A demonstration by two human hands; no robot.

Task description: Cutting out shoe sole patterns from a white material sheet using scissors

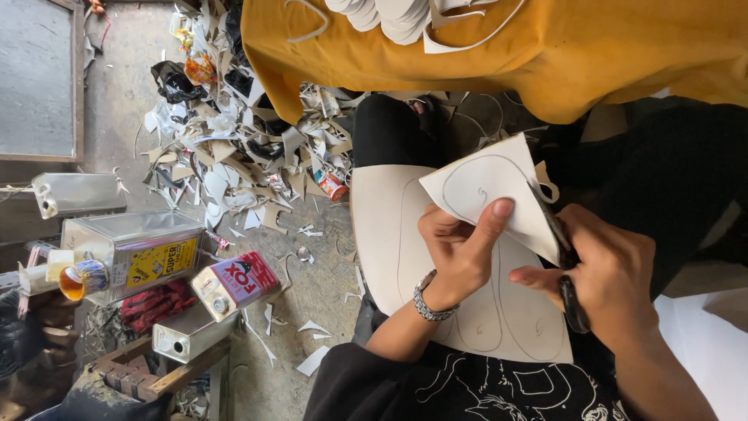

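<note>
Head view, nearest first: the right hand (pixel 604 281) is closed through the handles of dark scissors (pixel 562 261), whose blades bite into the edge of a pale sheet piece (pixel 491 195) marked with a curved pencil outline. The left hand (pixel 460 249), wearing a metal bracelet (pixel 428 300), pinches that piece, thumb on top and fingers curled beneath, lifting it off a larger pale board (pixel 382 234) that lies across the lap and carries more drawn outlines. By my judgement the cutting along the traced curve is under way; the next snip calls for the left hand's grip to turn the piece so the line feeds into the blades. Beyond, the floor (pixel 117 101) holds a heap of offcuts (pixel 234 156), square metal tins (pixel 140 253) and a red-labelled can (pixel 238 284). Farthest, a mustard cloth (pixel 506 47) hangs.
</note>
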